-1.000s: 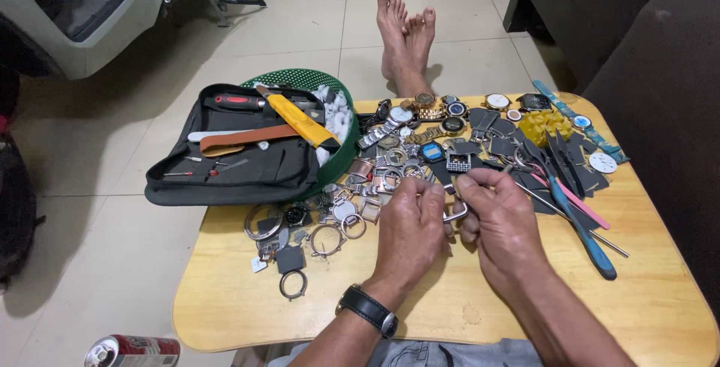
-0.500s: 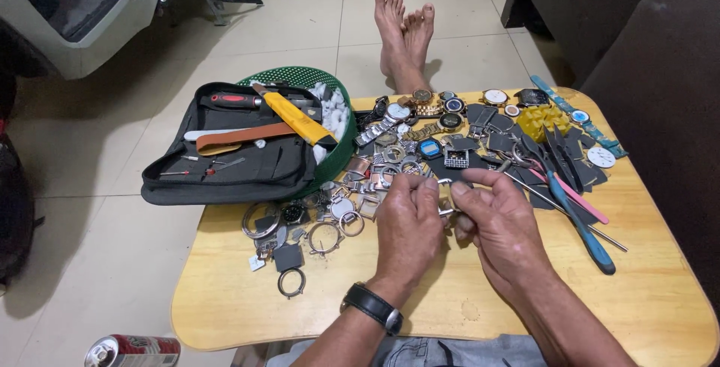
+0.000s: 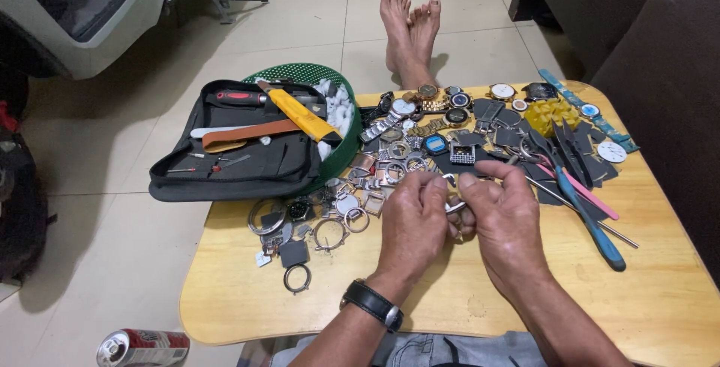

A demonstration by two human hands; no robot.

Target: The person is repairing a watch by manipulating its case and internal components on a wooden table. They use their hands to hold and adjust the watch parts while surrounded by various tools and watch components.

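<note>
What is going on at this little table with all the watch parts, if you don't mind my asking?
A person sits at a low wooden table and holds a small metal watch part between the left hand and the right hand. Beyond the hands lies a heap of watches and cases. An open black tool pouch rests over a green basket at the left, and blue-handled tweezers lie at the right.
</note>
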